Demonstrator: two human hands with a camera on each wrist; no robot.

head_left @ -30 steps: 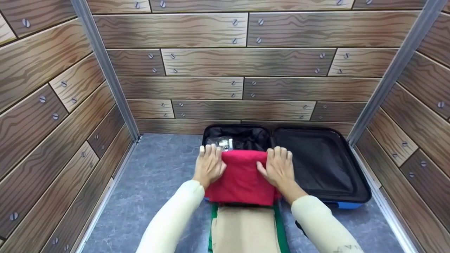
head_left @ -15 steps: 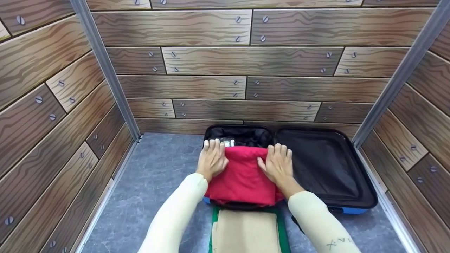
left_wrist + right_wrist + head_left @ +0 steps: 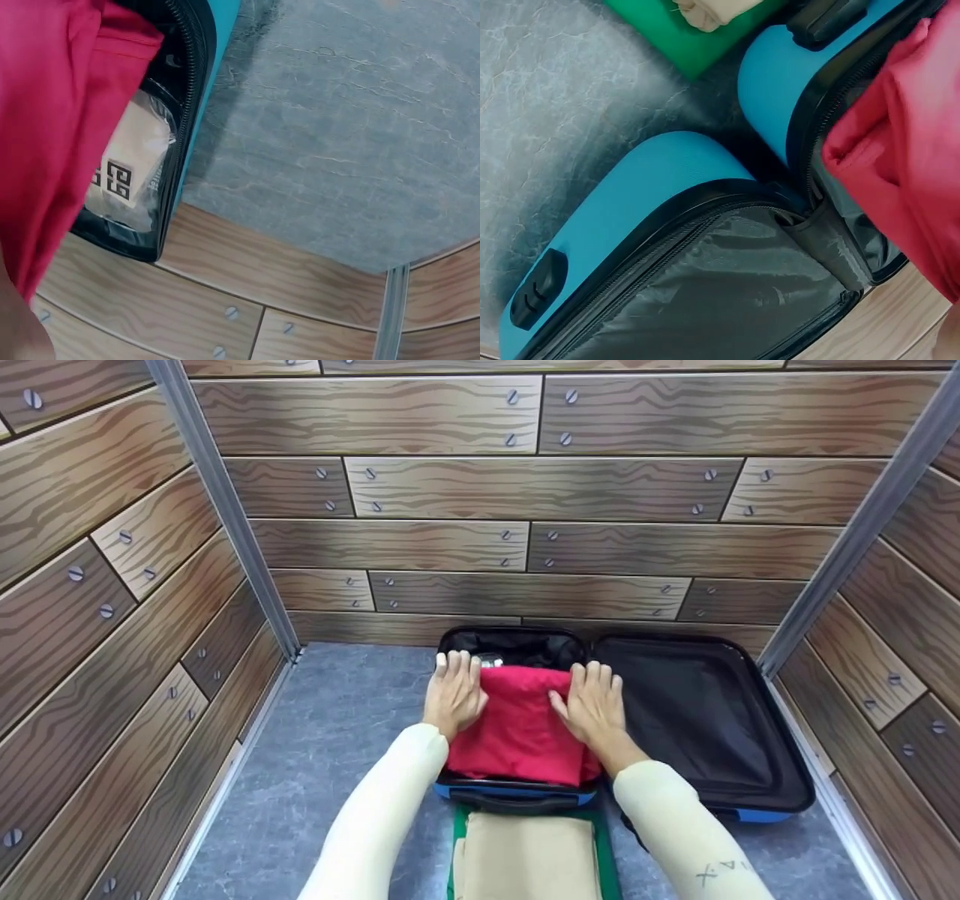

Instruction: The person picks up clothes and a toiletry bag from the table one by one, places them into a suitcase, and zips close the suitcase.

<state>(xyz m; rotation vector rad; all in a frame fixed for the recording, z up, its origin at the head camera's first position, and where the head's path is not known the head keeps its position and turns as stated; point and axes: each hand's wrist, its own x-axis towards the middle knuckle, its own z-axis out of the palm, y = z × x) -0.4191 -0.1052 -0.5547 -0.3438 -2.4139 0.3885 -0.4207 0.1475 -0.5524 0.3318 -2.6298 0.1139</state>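
A folded red garment [image 3: 521, 727] lies across the left half of an open blue suitcase [image 3: 517, 793], covering most of that compartment. At its left far corner my left hand [image 3: 454, 690] grips the cloth, and my right hand [image 3: 595, 701] grips the right far corner. Both thumbs lie over the red fabric; the fingers' undersides are hidden. In the left wrist view, the garment's edge hangs beside a clear plastic packet [image 3: 135, 161] with a pale printed item inside the case. The right wrist view shows the cloth over the compartment beside the suitcase's hinge.
The suitcase's other half [image 3: 697, 720], lined in black, lies open to the right. In front, a folded beige cloth [image 3: 532, 855] rests on a green one [image 3: 609, 862]. Grey marbled floor [image 3: 322, 750] extends left. Wood-patterned walls [image 3: 420, 487] stand behind and at both sides.
Both hands have carried the red garment slightly forward, away from me, into the suitcase. The suitcase's front edge and handle now show, and the plastic packet is more covered.
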